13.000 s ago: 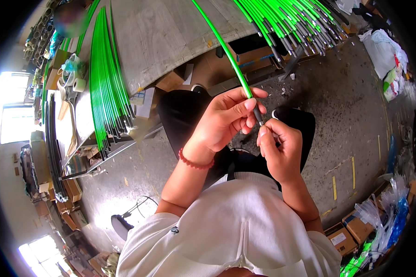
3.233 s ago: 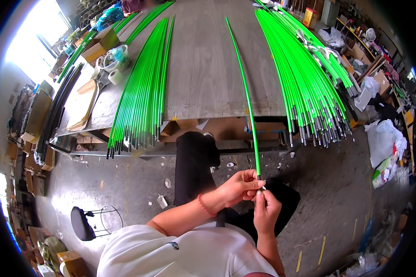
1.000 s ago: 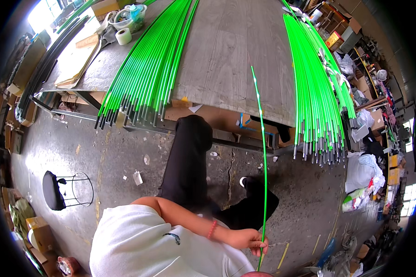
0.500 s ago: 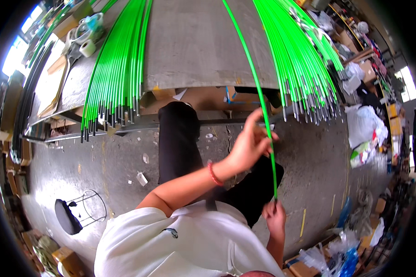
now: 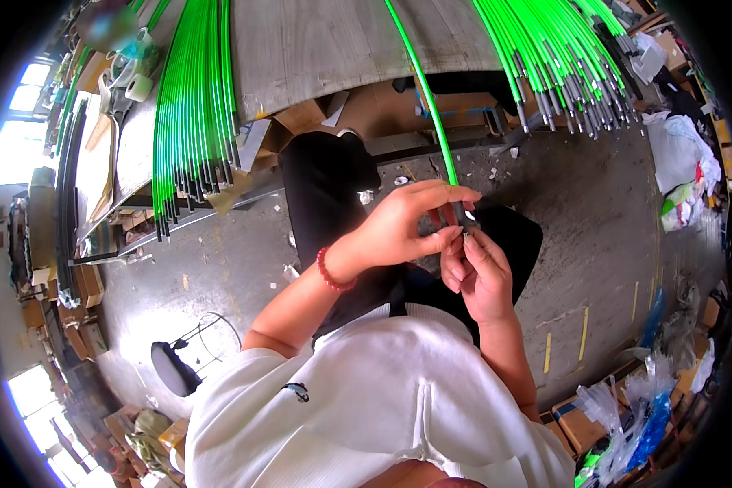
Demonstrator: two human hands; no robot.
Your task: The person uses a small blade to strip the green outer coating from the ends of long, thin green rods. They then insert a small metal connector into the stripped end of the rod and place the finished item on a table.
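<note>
A single bright green cable [image 5: 429, 106] runs down off the table towards me, its dark end between my hands. My left hand [image 5: 398, 221] is closed around the cable just above that end, index finger bent over it and thumb below. My right hand [image 5: 484, 276] pinches at the very tip with thumb and fingers, touching the left thumb's side. Whether a separate small part sits in this pinch is too small to tell. A bundle of green cables [image 5: 195, 89] with dark ends lies to the left. Another bundle of green cables [image 5: 537, 53] lies to the right.
The grey table [image 5: 301, 49] carries both bundles, their ends overhanging its near edge. Tape rolls [image 5: 138, 87] stand at the far left. A black stool [image 5: 175, 368] lies on the floor at left. Boxes and plastic bags [image 5: 626, 415] are piled at lower right.
My left hand has slid down the cable to its dark end, drawing near my right hand. My right hand has come up with the tip. The view has shifted.
</note>
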